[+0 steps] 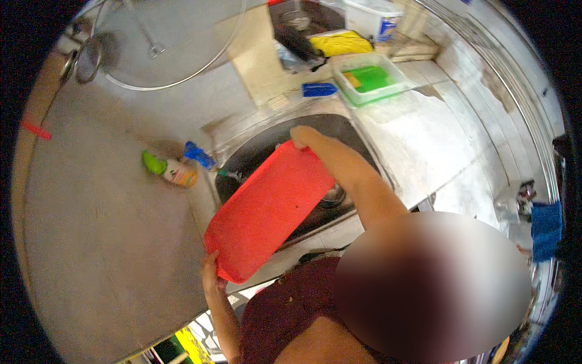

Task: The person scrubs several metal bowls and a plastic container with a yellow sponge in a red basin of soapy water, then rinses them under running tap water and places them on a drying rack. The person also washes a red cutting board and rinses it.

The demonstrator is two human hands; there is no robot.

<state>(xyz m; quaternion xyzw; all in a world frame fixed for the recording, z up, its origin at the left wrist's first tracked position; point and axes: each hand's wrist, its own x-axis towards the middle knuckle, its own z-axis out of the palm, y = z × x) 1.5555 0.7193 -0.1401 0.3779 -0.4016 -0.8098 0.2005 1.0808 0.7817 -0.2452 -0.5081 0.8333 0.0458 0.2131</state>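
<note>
A red rectangular plastic tray [273,209] is held at a slant over a dark sink basin [254,159]. My right hand [303,137] grips its far end, the arm reaching across the basin. At the near left end, my left hand [213,268] grasps the tray's corner. The tray hides much of the basin. Beside its right edge, part of a round metal object [334,198] shows inside the sink.
Left of the sink stand a green-capped bottle [170,169] and a blue object [200,154]. Behind it are a blue block-like item [319,89], a clear plastic tub [373,93] with something green inside, a yellow cloth [341,43] and a white bucket [370,20].
</note>
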